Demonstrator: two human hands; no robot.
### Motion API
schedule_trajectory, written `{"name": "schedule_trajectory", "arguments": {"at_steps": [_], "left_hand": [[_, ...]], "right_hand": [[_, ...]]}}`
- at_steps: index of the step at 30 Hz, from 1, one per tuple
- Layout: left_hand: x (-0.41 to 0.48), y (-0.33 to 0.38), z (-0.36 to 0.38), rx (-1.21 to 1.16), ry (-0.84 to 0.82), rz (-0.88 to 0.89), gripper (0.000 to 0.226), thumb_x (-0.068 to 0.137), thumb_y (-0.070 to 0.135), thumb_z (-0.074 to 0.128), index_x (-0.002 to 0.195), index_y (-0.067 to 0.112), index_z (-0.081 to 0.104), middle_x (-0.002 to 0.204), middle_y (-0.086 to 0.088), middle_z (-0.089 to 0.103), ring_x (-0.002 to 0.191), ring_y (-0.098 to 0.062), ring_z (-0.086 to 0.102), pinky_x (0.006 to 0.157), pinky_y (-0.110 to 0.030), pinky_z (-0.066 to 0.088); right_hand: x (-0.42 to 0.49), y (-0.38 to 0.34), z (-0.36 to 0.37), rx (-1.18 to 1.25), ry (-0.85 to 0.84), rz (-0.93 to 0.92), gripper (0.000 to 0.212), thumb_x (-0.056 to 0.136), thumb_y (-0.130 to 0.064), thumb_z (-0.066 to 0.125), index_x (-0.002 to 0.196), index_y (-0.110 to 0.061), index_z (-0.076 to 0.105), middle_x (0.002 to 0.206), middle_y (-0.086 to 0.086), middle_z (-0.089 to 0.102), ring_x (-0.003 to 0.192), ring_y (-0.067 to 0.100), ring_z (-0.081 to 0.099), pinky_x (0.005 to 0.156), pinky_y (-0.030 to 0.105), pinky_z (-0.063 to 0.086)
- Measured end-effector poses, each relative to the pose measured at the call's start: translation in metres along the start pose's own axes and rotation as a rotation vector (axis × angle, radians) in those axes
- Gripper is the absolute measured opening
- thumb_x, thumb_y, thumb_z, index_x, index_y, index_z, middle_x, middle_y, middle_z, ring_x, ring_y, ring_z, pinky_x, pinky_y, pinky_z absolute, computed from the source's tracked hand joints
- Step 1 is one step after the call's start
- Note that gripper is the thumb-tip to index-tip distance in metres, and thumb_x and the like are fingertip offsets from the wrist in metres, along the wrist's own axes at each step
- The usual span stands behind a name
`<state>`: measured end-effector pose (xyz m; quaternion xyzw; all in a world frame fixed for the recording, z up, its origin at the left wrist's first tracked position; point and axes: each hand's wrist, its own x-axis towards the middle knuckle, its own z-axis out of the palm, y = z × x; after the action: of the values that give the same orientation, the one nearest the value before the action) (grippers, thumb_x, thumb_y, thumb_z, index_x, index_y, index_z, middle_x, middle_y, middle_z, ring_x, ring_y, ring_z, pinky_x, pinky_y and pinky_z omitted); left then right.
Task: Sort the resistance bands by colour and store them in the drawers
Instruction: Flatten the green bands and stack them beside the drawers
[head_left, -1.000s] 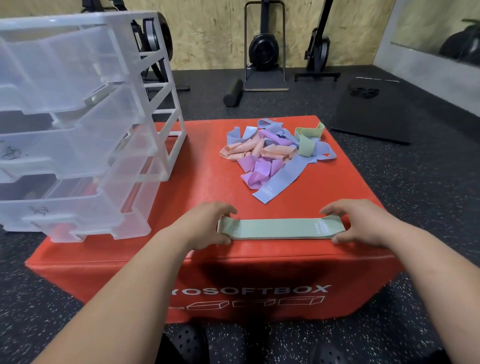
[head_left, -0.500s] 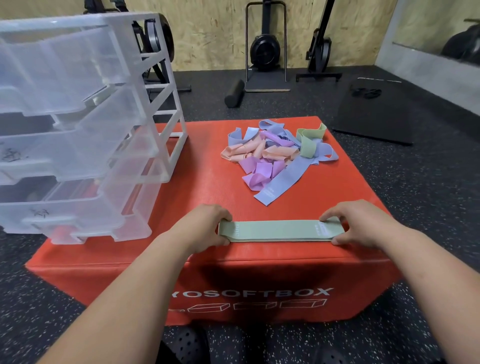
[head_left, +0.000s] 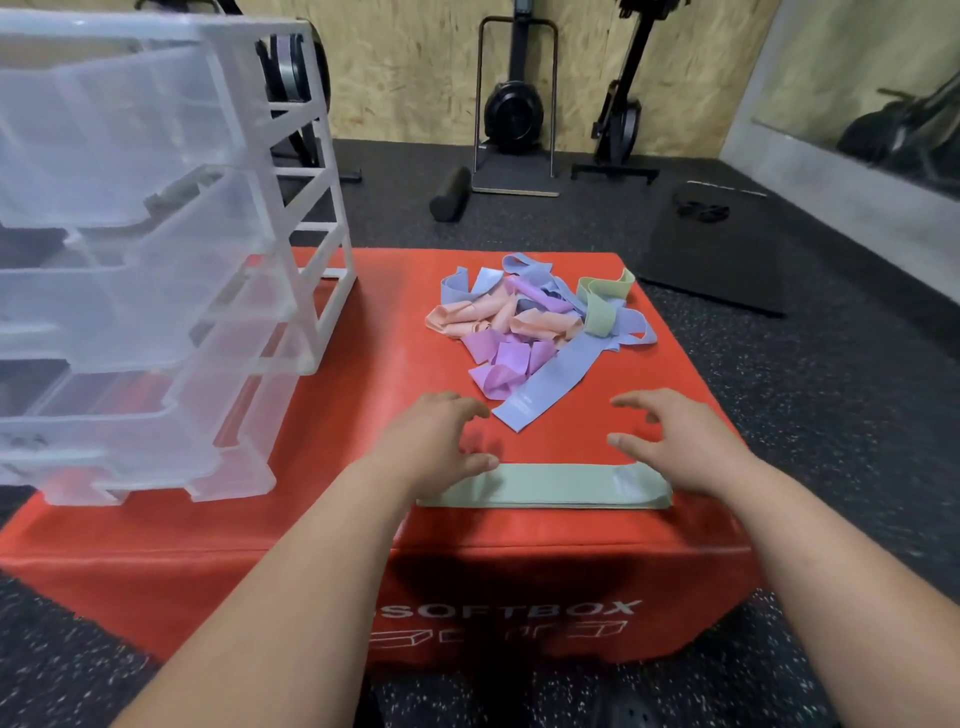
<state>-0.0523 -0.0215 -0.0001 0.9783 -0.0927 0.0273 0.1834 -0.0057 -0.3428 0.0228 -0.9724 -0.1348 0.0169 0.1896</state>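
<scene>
Both hands have let go of the green band's ends and lifted, fingers spread. Largest, the clear drawer unit (head_left: 156, 270) fills the upper left on the red worktop (head_left: 332, 525). At centre lies the band pile (head_left: 535, 332). Lower centre, the green band (head_left: 550, 486) runs left-right between the left hand (head_left: 436, 447) and right hand (head_left: 675, 441), equally near.

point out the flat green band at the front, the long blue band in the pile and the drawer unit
flat green band (head_left: 550, 486), head view, middle of the strip
long blue band (head_left: 553, 382), head view, middle of its flat length
drawer unit (head_left: 332, 270), head view, white frame post
</scene>
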Motion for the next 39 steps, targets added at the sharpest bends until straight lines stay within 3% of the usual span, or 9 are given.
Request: {"name": "schedule_trajectory", "arguments": {"at_steps": [5, 10, 18, 21, 23, 28, 31, 35, 39], "left_hand": [[0.029, -0.004, 0.011, 0.000, 0.078, -0.025, 0.059, 0.086, 0.052, 0.076, 0.140, 0.034, 0.059, 0.129, 0.002, 0.061, 0.124, -0.027, 0.055, 0.103, -0.043, 0.048], [0.057, -0.012, 0.020, -0.031, 0.136, -0.062, 0.057, 0.089, 0.051, 0.073, 0.141, 0.031, 0.058, 0.128, 0.003, 0.060, 0.120, -0.026, 0.055, 0.098, -0.041, 0.048], [0.088, -0.024, 0.031, -0.170, 0.164, -0.120, 0.073, 0.092, 0.046, 0.073, 0.156, 0.030, 0.041, 0.148, 0.004, 0.050, 0.134, -0.022, 0.050, 0.105, -0.039, 0.047], [0.092, -0.020, 0.031, -0.177, 0.159, -0.122, 0.075, 0.094, 0.045, 0.071, 0.159, 0.029, 0.038, 0.150, 0.004, 0.047, 0.134, -0.020, 0.049, 0.105, -0.037, 0.046], [0.092, -0.018, 0.031, -0.168, 0.150, -0.118, 0.073, 0.095, 0.045, 0.070, 0.159, 0.028, 0.038, 0.150, 0.004, 0.047, 0.135, -0.020, 0.048, 0.104, -0.034, 0.045], [0.085, -0.011, 0.028, -0.169, 0.145, -0.121, 0.066, 0.096, 0.043, 0.069, 0.155, 0.028, 0.043, 0.145, 0.003, 0.051, 0.132, -0.022, 0.050, 0.103, -0.035, 0.045], [0.074, -0.004, 0.023, -0.188, 0.154, -0.111, 0.062, 0.097, 0.042, 0.068, 0.153, 0.027, 0.046, 0.143, 0.001, 0.053, 0.131, -0.023, 0.051, 0.103, -0.036, 0.045], [0.060, 0.012, 0.016, -0.241, 0.164, -0.085, 0.055, 0.096, 0.039, 0.070, 0.148, 0.027, 0.054, 0.140, 0.001, 0.057, 0.129, -0.023, 0.054, 0.104, -0.037, 0.046], [0.043, 0.030, 0.012, -0.270, 0.161, -0.035, 0.048, 0.096, 0.038, 0.071, 0.141, 0.026, 0.060, 0.135, 0.002, 0.061, 0.123, -0.018, 0.059, 0.101, -0.034, 0.047]], "right_hand": [[0.060, 0.006, 0.022, -0.090, -0.019, 0.055, 0.070, 0.089, -0.058, 0.071, 0.150, -0.034, 0.050, 0.152, 0.003, 0.048, 0.136, 0.030, 0.050, 0.115, 0.044, 0.041], [0.137, 0.010, 0.024, -0.180, -0.068, 0.087, 0.080, 0.092, -0.065, 0.062, 0.159, -0.031, 0.037, 0.165, 0.009, 0.034, 0.150, 0.036, 0.031, 0.119, 0.051, 0.036], [0.204, 0.016, 0.044, -0.169, -0.114, 0.158, 0.074, 0.097, -0.072, 0.044, 0.160, -0.036, 0.031, 0.168, 0.010, 0.021, 0.151, 0.041, 0.021, 0.118, 0.057, 0.033], [0.204, 0.018, 0.050, -0.193, -0.003, 0.139, 0.069, 0.100, -0.065, 0.047, 0.152, -0.020, 0.044, 0.154, 0.009, 0.040, 0.139, 0.038, 0.037, 0.106, 0.052, 0.045], [0.197, 0.017, 0.046, -0.208, 0.130, 0.110, 0.052, 0.101, -0.048, 0.055, 0.139, -0.013, 0.054, 0.141, 0.009, 0.054, 0.128, 0.036, 0.047, 0.094, 0.047, 0.049], [0.163, 0.015, 0.016, -0.160, 0.490, 0.073, 0.023, 0.091, -0.031, 0.073, 0.109, -0.018, 0.075, 0.105, 0.005, 0.072, 0.099, 0.033, 0.064, 0.077, 0.041, 0.050], [0.131, 0.010, -0.001, -0.027, 0.583, 0.047, 0.010, 0.085, -0.023, 0.075, 0.095, -0.021, 0.075, 0.096, 0.001, 0.074, 0.088, 0.031, 0.069, 0.075, 0.040, 0.051], [0.083, -0.001, -0.009, 0.170, 0.628, 0.009, 0.013, 0.083, -0.016, 0.071, 0.090, -0.025, 0.065, 0.093, -0.006, 0.068, 0.081, 0.021, 0.066, 0.076, 0.039, 0.053], [0.045, -0.006, 0.007, 0.624, 0.630, 0.316, 0.024, 0.080, -0.011, 0.070, 0.098, -0.027, 0.067, 0.095, -0.008, 0.072, 0.080, 0.016, 0.070, 0.079, 0.036, 0.056]]}}
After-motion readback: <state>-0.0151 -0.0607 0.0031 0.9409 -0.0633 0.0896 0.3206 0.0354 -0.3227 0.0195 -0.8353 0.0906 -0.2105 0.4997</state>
